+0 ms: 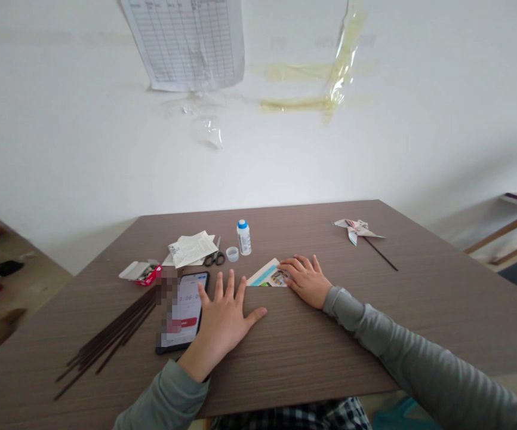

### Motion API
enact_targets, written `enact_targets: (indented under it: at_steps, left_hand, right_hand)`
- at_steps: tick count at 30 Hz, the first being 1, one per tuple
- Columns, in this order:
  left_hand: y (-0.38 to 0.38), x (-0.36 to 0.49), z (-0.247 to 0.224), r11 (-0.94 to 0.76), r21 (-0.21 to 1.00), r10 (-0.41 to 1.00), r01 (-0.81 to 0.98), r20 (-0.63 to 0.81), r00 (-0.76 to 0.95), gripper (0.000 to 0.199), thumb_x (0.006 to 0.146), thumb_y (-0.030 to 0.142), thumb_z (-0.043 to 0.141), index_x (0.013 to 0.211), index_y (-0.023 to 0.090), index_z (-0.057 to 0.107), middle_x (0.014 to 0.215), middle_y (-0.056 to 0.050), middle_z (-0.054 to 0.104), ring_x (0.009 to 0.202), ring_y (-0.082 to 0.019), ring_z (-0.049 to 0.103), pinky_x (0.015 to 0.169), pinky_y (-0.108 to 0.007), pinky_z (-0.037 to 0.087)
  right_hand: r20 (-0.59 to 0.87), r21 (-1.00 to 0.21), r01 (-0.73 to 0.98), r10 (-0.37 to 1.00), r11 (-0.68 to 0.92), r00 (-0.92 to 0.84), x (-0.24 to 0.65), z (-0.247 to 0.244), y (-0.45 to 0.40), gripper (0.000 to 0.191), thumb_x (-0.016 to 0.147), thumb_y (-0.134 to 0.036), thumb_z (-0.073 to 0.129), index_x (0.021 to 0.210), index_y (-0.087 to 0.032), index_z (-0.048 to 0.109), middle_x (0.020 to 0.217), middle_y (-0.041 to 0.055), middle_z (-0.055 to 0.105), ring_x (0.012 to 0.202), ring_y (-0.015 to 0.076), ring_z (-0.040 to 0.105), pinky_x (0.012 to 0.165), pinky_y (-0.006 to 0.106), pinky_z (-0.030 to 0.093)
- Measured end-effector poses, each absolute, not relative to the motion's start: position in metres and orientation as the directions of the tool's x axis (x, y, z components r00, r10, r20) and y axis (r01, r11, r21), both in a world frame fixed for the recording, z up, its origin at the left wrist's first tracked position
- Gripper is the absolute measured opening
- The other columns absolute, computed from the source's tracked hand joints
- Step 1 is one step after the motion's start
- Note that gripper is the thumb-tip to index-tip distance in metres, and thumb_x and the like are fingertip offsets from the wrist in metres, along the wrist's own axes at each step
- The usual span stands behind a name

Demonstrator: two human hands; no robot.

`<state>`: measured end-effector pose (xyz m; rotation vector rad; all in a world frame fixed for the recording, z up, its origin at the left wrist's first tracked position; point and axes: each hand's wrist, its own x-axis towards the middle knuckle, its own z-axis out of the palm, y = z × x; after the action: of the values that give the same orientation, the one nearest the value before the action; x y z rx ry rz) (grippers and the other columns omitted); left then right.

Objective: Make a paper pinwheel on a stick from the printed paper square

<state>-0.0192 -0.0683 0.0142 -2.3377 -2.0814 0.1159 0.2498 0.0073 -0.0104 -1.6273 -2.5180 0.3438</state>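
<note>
Printed paper (pixel 262 275) partly under right hand (pixel 305 279), unclenched. Left hand (pixel 225 313) splayed, empty. Paper (likely light, easily creased): hold by edges.

The head-worn camera looks forward and down from above the near edge of the wood-grain table (pixel 321 358), close enough to catch the wearer's checked clothing (pixel 294 418) at the bottom; beyond, it faces the white wall (pixel 419 107).

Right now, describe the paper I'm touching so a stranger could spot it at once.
On the brown table, find the right hand. It touches a triangular-looking paper whose blue stripe and coloured print set it apart from the pale sheets by the scissors.
</note>
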Motion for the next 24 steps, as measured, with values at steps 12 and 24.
enact_targets:
  at_steps: [12,24]
  left_hand:
    - [-0.061,-0.02,0.011,-0.071,-0.053,0.995,0.996,-0.071,0.067,0.105,0.125,0.079,0.065,0.204,0.01,0.05,0.212,-0.031,0.033,0.201,-0.059,0.031,0.155,-0.095,0.029]
    - [-0.044,-0.009,0.015,-0.306,0.167,0.943,0.937,-0.082,0.323,0.06,0.136,0.044,0.054,0.194,0.044,0.068,0.207,-0.006,0.058,0.2,-0.049,0.039,0.153,-0.102,0.026]
  right_hand:
    - [-0.012,-0.297,0.868,0.908,0.397,-0.42,0.252,-0.011,0.012,0.063,0.129,-0.03,0.06,0.19,-0.042,0.07,0.199,0.0076,0.068,0.194,0.0461,0.044,0.157,0.096,0.026]
    - [0.121,-0.332,0.837,0.9,0.435,-0.419,0.253,-0.014,0.018,0.042,0.126,-0.031,0.07,0.154,-0.045,0.097,0.174,0.0077,0.088,0.183,0.0463,0.058,0.154,0.1,0.02]
